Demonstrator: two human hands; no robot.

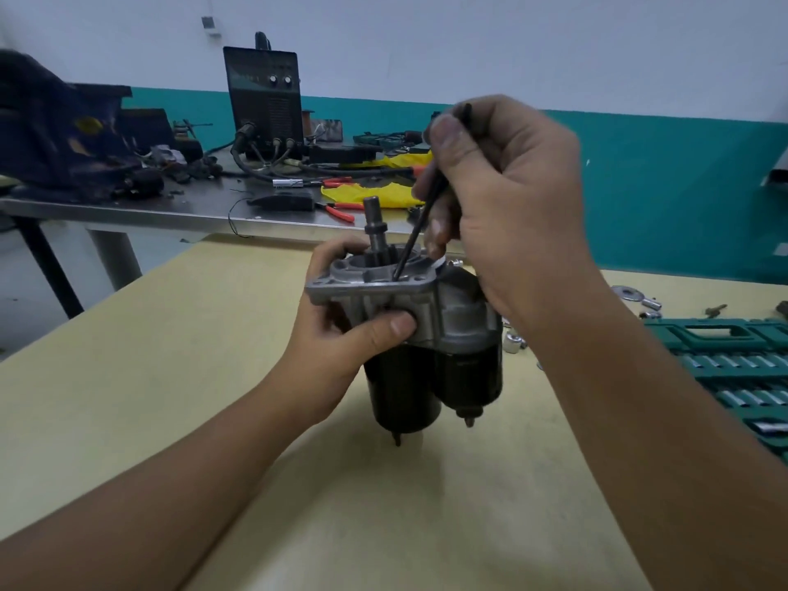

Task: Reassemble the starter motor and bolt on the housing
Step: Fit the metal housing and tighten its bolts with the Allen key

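Two black cylinders, one fat and one slimmer, hanging side by side under a rough cast grey metal housing (pixel 375 287): the starter motor (pixel 426 368), standing upright with its lower end on the table, near the middle. Sticking up from the housing's round opening, a dull steel shaft (pixel 373 226).

Lying beneath, a smooth pale yellow tabletop (pixel 170 377). Sitting at the right edge, a green socket case (pixel 733 368) with rows of shiny sockets, plus loose sockets (pixel 514 341) and a washer (pixel 629 292) just beside the motor. Standing behind, a steel bench (pixel 128 209) crowded with a black welding machine (pixel 264 100), cables, red-handled pliers (pixel 341 212), a yellow rag (pixel 375 194) and dark cloth, against a white and teal wall (pixel 682 185).

Wrapping around the housing's flange, the left hand (pixel 341 330), thumb pressing on the front face. Pinching a thin black tool (pixel 415 232) between thumb and curled fingers, the right hand (pixel 507 198), with the tool slanting down and its tip touching the housing's top face beside the shaft.
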